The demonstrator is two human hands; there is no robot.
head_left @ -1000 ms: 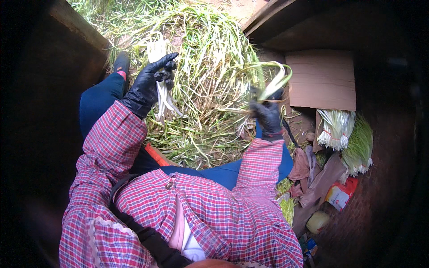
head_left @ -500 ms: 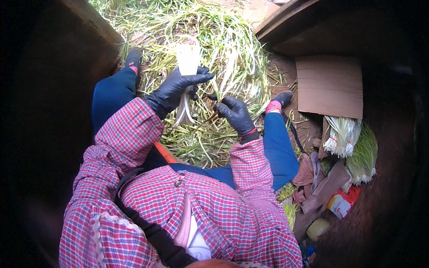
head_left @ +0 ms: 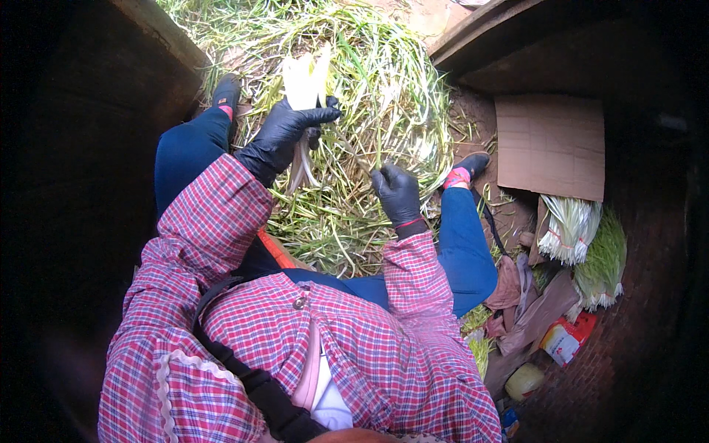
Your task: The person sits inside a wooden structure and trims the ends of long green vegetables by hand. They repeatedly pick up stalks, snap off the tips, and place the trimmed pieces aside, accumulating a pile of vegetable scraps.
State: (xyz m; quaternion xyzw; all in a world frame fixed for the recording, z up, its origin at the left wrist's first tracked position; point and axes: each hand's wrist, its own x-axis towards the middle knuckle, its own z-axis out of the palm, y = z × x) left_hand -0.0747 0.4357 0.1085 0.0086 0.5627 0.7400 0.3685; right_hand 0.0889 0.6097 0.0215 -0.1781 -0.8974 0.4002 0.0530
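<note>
My left hand (head_left: 284,136), in a black glove, is closed round a bunch of pale leafy stalks (head_left: 303,87). Sunlight washes out its broad upper end, and thin whitish ends (head_left: 301,168) hang below the palm. My right hand (head_left: 396,193), also gloved in black, is a closed fist to the right and a little lower. A thin green stalk (head_left: 378,158) shows at its top, against similar stalks behind. Beneath both hands spreads a large heap of loose green and pale stalks (head_left: 354,221), on the ground between my legs.
On the right, a cardboard sheet (head_left: 550,148) rests above tied bundles of white-stemmed greens (head_left: 570,229). Crumpled cloth (head_left: 504,286), a red and white packet (head_left: 569,338) and a pale rounded object (head_left: 524,382) lie nearer me. Boards stand at the far left (head_left: 159,29) and far right (head_left: 487,33).
My right hand has moved right and away from the left hand, its fingers now curled into a fist. My left hand keeps the bunch and has shifted slightly left and farther away.
</note>
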